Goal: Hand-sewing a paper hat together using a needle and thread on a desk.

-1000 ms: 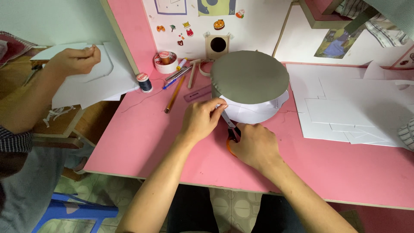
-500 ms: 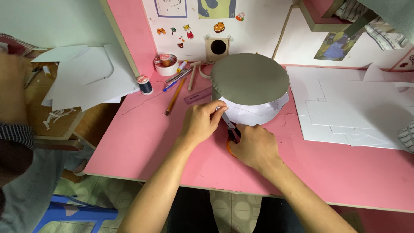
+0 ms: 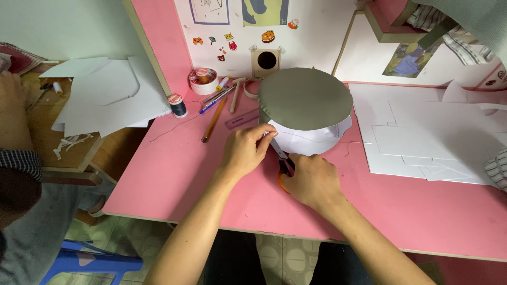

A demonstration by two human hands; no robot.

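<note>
A round grey disc (image 3: pixel 305 98) tops a white paper drum (image 3: pixel 311 141) on the pink desk (image 3: pixel 174 169). My right hand (image 3: pixel 311 182) grips orange-handled scissors (image 3: pixel 282 161), whose blades point up toward the drum's lower left edge. My left hand (image 3: pixel 245 150) pinches the paper edge beside the blade tips. A thin thread runs across the white side of the drum.
Behind my hands lie a pencil (image 3: pixel 214 120), pens, a purple ruler (image 3: pixel 241 120), a dark thread spool (image 3: pixel 178 105) and a tape roll (image 3: pixel 202 80). White card sheets (image 3: pixel 417 132) cover the right side. Another person's arm (image 3: pixel 16 121) is at far left by paper on a wooden table.
The other person's hand has drawn back from the white sheets toward the left edge. My hands and the scissors have barely moved.
</note>
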